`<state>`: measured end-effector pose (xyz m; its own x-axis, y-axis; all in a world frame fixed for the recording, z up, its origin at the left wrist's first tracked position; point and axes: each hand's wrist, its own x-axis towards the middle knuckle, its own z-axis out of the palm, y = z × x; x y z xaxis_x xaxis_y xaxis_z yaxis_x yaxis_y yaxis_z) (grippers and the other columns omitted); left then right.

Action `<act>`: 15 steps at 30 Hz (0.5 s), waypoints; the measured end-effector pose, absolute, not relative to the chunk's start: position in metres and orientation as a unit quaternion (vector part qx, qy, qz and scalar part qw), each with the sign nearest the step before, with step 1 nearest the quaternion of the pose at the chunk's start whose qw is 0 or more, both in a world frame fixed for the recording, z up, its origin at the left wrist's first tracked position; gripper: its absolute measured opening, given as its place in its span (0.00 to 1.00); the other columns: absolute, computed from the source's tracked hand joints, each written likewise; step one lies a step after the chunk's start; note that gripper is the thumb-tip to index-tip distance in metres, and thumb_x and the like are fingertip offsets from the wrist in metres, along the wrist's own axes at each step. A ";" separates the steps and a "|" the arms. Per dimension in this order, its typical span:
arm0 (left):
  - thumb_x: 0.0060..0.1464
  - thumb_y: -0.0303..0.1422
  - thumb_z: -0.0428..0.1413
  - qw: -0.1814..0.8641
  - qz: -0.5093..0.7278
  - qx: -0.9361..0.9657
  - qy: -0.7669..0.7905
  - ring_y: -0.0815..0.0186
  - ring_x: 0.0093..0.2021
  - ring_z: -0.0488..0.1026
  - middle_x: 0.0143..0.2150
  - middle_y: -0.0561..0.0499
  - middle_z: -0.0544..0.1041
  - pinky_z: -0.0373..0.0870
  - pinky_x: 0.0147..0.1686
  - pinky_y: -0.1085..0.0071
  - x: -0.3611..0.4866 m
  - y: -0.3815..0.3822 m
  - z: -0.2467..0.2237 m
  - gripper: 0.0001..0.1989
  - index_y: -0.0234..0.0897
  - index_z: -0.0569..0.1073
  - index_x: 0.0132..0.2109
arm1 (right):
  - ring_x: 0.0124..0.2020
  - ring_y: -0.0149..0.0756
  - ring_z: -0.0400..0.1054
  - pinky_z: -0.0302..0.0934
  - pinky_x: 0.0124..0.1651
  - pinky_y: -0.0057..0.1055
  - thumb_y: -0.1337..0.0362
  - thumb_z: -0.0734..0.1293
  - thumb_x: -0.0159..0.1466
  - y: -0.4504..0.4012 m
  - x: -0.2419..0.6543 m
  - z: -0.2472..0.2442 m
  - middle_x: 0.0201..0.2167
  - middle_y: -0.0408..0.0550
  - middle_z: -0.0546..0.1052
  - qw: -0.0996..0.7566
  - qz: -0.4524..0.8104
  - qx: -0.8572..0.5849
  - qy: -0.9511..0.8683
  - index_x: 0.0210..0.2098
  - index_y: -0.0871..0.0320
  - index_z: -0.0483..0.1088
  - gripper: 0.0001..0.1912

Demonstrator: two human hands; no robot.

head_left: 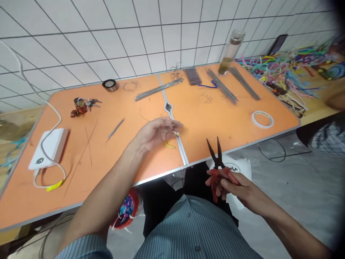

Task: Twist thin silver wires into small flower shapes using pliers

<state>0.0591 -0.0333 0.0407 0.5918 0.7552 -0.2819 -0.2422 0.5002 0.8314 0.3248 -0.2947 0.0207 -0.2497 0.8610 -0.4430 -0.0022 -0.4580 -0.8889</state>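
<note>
My right hand is wrapped round the red handles of needle-nose pliers. Their dark jaws stand apart, pointing up at the table's front edge. Over the middle of the table is my left hand, its fingers curled and blurred. Something thin seems to be between the fingertips, too smeared to name. A curved yellow piece shows just below these fingers; whether they touch it I cannot tell. A thin wire loop lies behind the left hand, and a small bunch of straight wires is to its left.
The orange folding table also bears wire bundles, a tape roll, keys, a white power bank with a cable, and a white ring. A glass bottle stands at the back right. Colourful strips cover the neighbouring table.
</note>
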 end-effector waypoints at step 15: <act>0.57 0.36 0.70 0.772 0.059 0.610 0.171 0.63 0.39 0.82 0.39 0.44 0.87 0.78 0.46 0.65 0.153 -0.092 0.043 0.07 0.38 0.86 0.35 | 0.42 0.39 0.79 0.69 0.44 0.37 0.43 0.69 0.78 -0.326 0.347 0.016 0.53 0.58 0.85 0.317 0.709 -0.509 -0.371 0.64 0.56 0.78 0.27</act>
<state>0.1535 -0.0917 0.0427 0.9347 0.2989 -0.1924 0.1182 0.2492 0.9612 0.3466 -0.3258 0.0165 -0.2800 0.8279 -0.4860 -0.0718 -0.5229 -0.8494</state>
